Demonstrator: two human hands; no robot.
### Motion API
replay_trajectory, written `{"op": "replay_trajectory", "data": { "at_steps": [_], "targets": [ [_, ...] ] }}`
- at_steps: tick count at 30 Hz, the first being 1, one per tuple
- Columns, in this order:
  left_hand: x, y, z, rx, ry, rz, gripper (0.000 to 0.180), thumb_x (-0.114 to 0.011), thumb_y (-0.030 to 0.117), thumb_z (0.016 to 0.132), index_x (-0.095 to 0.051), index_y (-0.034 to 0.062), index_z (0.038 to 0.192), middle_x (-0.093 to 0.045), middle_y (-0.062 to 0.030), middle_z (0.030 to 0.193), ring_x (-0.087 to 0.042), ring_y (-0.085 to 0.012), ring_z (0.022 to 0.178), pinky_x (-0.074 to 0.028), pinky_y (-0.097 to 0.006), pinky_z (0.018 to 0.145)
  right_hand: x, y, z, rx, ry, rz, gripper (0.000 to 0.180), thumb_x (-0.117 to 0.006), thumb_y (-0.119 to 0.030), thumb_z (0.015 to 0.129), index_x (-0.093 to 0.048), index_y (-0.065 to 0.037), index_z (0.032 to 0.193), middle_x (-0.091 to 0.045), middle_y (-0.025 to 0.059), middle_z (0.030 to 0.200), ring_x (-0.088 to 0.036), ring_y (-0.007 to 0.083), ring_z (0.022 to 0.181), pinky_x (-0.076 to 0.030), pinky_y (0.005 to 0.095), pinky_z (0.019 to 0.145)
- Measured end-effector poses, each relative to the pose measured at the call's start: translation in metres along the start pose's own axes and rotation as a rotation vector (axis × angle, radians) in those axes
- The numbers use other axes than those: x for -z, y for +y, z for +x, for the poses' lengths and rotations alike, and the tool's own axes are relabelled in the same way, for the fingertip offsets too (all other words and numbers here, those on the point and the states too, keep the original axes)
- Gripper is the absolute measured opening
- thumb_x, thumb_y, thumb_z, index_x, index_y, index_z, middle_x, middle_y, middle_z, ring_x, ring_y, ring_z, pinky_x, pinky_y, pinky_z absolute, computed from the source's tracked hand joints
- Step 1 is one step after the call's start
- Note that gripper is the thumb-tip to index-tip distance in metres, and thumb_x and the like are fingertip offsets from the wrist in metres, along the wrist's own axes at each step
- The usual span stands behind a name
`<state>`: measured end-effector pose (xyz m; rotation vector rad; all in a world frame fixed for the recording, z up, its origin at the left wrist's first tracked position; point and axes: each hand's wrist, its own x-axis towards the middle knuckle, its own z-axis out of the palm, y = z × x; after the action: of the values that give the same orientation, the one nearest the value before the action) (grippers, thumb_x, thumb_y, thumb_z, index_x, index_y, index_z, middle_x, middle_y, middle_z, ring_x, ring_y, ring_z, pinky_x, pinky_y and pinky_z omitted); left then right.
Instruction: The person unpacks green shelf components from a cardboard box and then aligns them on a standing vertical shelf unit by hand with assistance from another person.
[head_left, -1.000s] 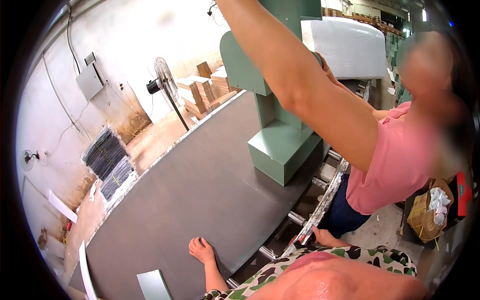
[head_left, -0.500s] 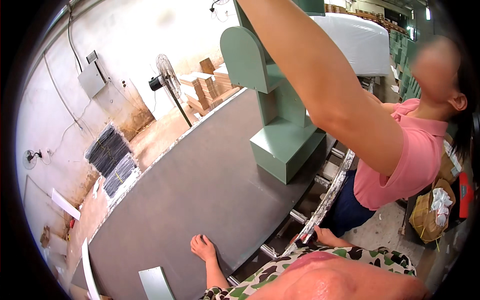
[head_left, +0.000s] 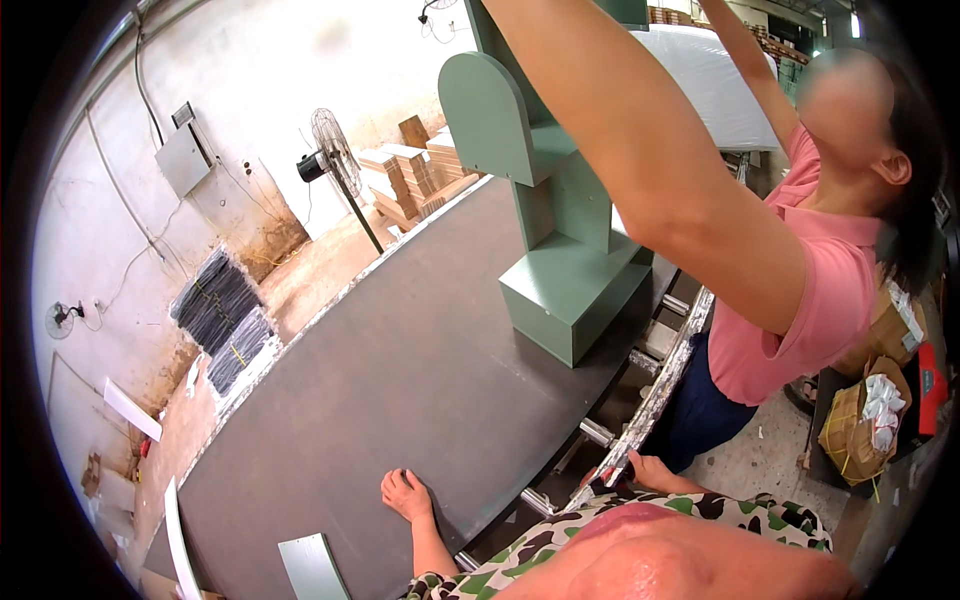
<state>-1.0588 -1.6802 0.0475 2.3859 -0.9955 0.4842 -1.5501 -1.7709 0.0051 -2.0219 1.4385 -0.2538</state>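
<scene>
Resting on the dark tabletop (head_left: 380, 380), the left hand (head_left: 405, 494) has loose fingers, a bit apart, and holds nothing. The right hand (head_left: 660, 474) is at the metal rail (head_left: 648, 410); I cannot tell how tight its fingers are. The tall green piece (head_left: 545, 312) stands upright on the tabletop, in front of both hands: off to the right from the left hand, a little left from the right hand. Its long way goes up and down. The right hand looks nearer, but neither touches it. A flat green board (head_left: 312, 566) lies by the left hand, on its left side. I count one tall piece, one flat board, one standing fan (head_left: 330, 158) and one co-worker (head_left: 815, 280) with two raised arms.
</scene>
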Motion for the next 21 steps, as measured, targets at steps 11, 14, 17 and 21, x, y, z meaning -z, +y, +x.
{"op": "replay_trajectory", "data": {
  "at_steps": [11,14,17,21],
  "targets": [
    [-0.003,-0.001,-0.001,-0.009,0.012,0.02,0.02,-0.058,0.02,0.08,-0.055,0.0069,0.095,-0.053,-0.008,0.107,-0.046,-0.0267,0.106,-0.035,-0.043,0.089,-0.005,0.01,0.0,0.152,-0.035,-0.129,0.03,-0.034,-0.022,0.09,-0.039,-0.001,0.112,-0.06,0.0251,0.08,-0.058,0.0427,0.068,-0.046,0.0499,0.059],
    [-0.008,-0.006,-0.001,-0.006,0.016,0.018,0.02,-0.058,0.02,0.08,-0.055,0.0069,0.094,-0.053,-0.0074,0.107,-0.046,-0.026,0.106,-0.035,-0.042,0.088,-0.008,0.016,0.003,0.167,-0.066,-0.124,0.033,-0.039,-0.019,0.087,-0.036,-0.002,0.115,-0.06,0.0253,0.076,-0.058,0.0425,0.065,-0.046,0.049,0.056],
    [0.005,0.007,-0.002,-0.007,0.008,0.038,0.02,-0.058,0.021,0.08,-0.054,0.0078,0.095,-0.053,-0.0062,0.106,-0.046,-0.0246,0.107,-0.035,-0.041,0.088,-0.004,0.01,0.001,0.158,-0.072,-0.134,0.032,-0.039,-0.018,0.087,-0.038,-0.001,0.115,-0.06,0.0255,0.075,-0.058,0.0421,0.065,-0.046,0.048,0.055],
    [-0.002,0.0,0.001,-0.019,-0.017,0.044,0.02,-0.057,0.022,0.08,-0.054,0.0086,0.095,-0.053,-0.0052,0.106,-0.045,-0.0236,0.107,-0.035,-0.041,0.088,-0.001,0.007,-0.001,0.178,-0.04,-0.163,0.032,-0.039,-0.017,0.087,-0.039,-0.001,0.115,-0.06,0.0254,0.077,-0.058,0.0418,0.066,-0.046,0.0485,0.056]
  ]
}}
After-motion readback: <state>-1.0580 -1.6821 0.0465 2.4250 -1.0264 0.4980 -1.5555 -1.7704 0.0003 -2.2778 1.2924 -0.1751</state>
